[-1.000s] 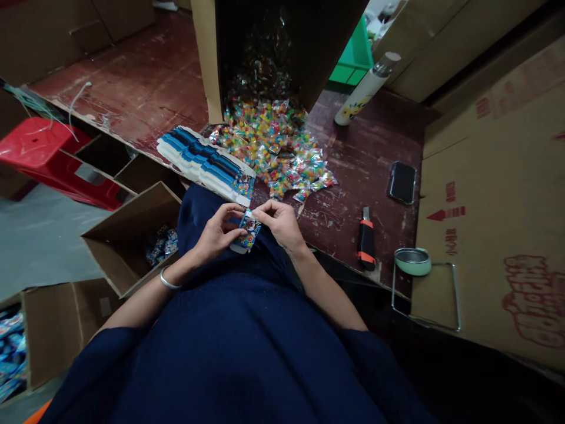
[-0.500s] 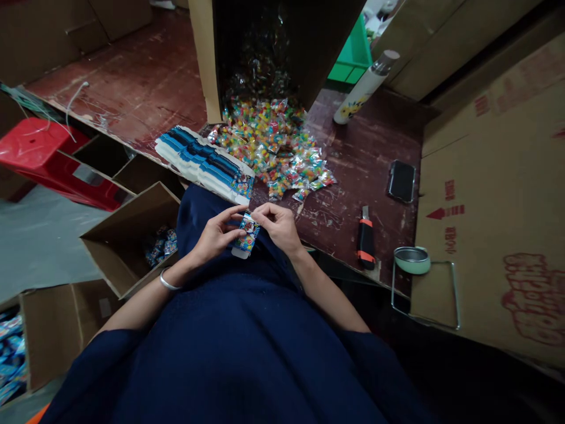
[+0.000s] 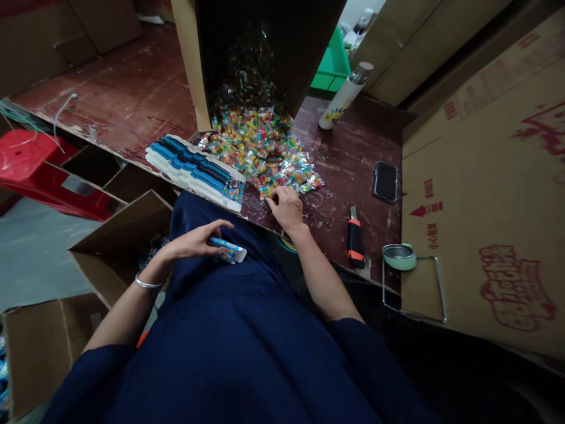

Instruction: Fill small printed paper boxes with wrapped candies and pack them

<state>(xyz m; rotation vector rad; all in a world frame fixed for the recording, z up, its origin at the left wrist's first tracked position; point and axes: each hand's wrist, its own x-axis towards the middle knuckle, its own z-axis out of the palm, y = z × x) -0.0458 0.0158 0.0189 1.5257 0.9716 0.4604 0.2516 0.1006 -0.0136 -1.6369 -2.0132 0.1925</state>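
Observation:
My left hand (image 3: 198, 240) holds a small blue printed box (image 3: 228, 251) over my lap, its white end flap open toward the right. At the near edge of the candy heap, my right hand (image 3: 286, 207) has its fingers bent down on the small clear packets of colored candy (image 3: 265, 150); its fingertips touch the nearest packets, and what lies under them is hidden. A row of flattened blue and white boxes (image 3: 194, 171) lies along the table edge, left of my right hand. The packets spill out of a large cardboard box (image 3: 203, 76) lying on its side.
On the red-brown table (image 3: 326, 218) are a box cutter (image 3: 355, 238), a phone (image 3: 385, 181) and a white bottle (image 3: 344, 97). A green cup (image 3: 399, 257) sits in a wire holder at the right edge. Open cartons (image 3: 95, 265) and a red stool (image 3: 30, 159) stand left.
My right hand has let go of the small box and moved up to the candy packets. My left hand has moved left with the box, now turned sideways. The whole view has shifted slightly.

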